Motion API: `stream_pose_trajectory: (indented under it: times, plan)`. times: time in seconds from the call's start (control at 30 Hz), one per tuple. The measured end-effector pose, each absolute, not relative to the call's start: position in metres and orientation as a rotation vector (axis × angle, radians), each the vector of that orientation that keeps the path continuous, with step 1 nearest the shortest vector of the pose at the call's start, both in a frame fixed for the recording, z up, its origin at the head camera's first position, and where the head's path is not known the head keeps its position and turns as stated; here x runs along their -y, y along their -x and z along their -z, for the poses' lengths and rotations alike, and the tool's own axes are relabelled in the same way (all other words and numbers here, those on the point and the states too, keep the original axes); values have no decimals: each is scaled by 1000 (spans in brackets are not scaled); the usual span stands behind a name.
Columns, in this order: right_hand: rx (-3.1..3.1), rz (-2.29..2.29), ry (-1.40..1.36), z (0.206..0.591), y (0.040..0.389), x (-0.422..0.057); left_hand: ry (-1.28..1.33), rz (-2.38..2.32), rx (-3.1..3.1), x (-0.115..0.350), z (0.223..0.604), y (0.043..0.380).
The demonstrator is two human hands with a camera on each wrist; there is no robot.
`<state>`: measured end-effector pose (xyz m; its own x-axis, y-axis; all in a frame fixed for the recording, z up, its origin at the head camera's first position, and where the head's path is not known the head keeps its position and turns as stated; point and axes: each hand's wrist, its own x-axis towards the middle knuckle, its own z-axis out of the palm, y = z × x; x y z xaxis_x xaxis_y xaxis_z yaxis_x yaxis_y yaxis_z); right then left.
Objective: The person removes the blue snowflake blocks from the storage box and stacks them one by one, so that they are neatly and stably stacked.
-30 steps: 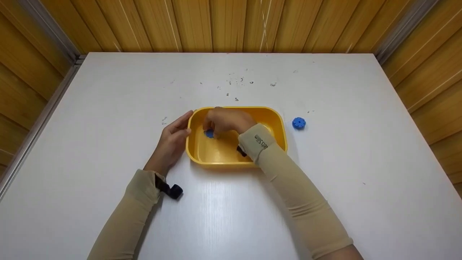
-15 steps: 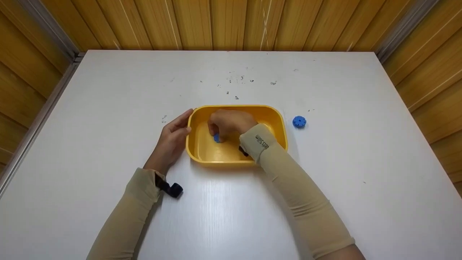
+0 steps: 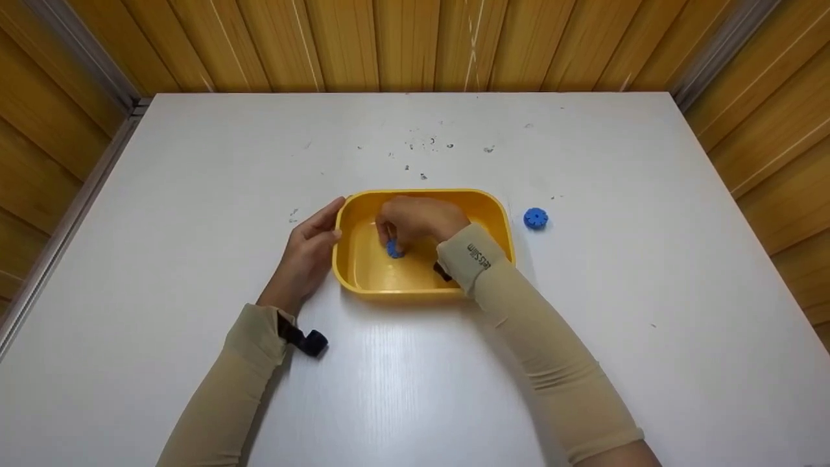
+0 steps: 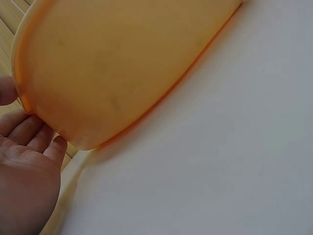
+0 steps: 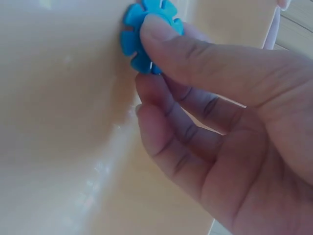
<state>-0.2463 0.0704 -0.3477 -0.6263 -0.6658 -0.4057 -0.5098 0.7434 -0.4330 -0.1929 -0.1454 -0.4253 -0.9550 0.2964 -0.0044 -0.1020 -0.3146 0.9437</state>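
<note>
A yellow plastic tub (image 3: 389, 295) stands on the white table. My left hand (image 3: 313, 256) holds its left end, the thumb tip at the rim and the fingers along the outer wall. The left wrist view shows that same hand (image 4: 27, 166) below the rim. Inside the tub, my right hand (image 3: 415, 217) pinches a blue notched building disc (image 3: 394, 249). In the right wrist view the thumb lies across the disc's (image 5: 131, 41) face, close to the tub's surface. The lower fingers curl loosely beneath it.
A second blue notched disc (image 3: 535, 218), thick like a small stack, lies on the table (image 3: 648, 259) right of the tub. Dark scuff marks dot the tabletop behind the tub. Wood-look panels (image 3: 408, 45) stand behind and on both sides.
My right hand has moved slightly right and toward me inside the tub, bringing the blue disc along from near the left wall. My left hand keeps its place on the tub.
</note>
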Motion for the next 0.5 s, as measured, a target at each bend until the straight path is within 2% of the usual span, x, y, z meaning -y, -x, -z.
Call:
stream_pose_trajectory:
  times: [0.5]
  plan:
    - [-2382,450,871,339,244,-86,-230,-2349,-1703,145,424,192]
